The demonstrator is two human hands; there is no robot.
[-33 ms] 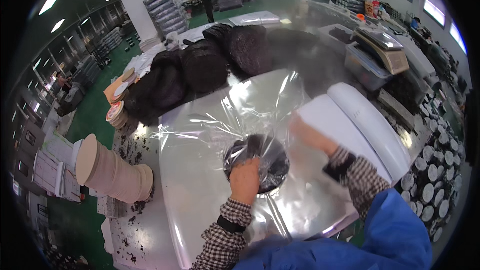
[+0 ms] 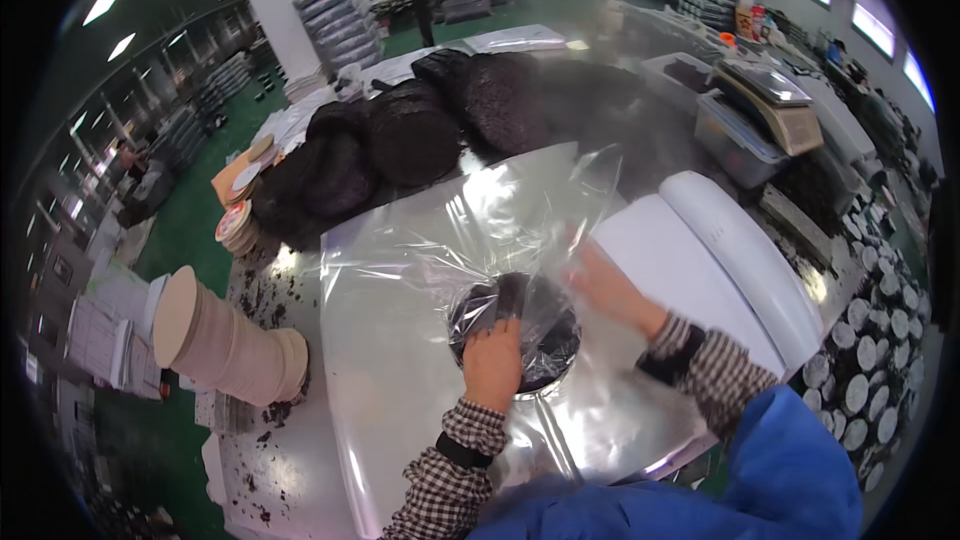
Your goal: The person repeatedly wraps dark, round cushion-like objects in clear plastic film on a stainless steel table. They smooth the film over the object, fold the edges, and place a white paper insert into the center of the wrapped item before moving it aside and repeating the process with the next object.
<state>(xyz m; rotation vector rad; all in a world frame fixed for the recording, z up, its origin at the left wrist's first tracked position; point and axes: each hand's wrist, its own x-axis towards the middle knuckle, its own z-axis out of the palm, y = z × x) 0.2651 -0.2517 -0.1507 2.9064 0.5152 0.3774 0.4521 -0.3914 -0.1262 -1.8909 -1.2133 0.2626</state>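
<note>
The left grip (image 2: 492, 362) rests on the near left part of a dark disc (image 2: 553, 342), through clear film (image 2: 385, 365); most of the disc lies ahead and to the right of this grip. Its fingers are bent against the film, but whether they pinch it or only press cannot be told. The disc looks round, so it offers no clear long axis. The right grip (image 2: 608, 285), blurred, hangs beyond the disc's far right side beside raised film; whether it holds any cannot be told. The left grip is the nearer, touching through the film, while the right looks apart from the disc.

Counted from the left: one spool (image 2: 228, 342) stands on the bench (image 2: 303, 465), well to the left of the left grip. At least four dark stacks (image 2: 415, 135) crowd together ahead of that grip, overlapping too much for an exact count. One disc sits under the film. One white roll (image 2: 735, 265) lies right of the right grip, its long axis running from far left to near right. Beyond it are two tubs (image 2: 735, 145) and one scale (image 2: 765, 82). Farther right, the round-ended packs (image 2: 855, 390) are too many to count.
</note>
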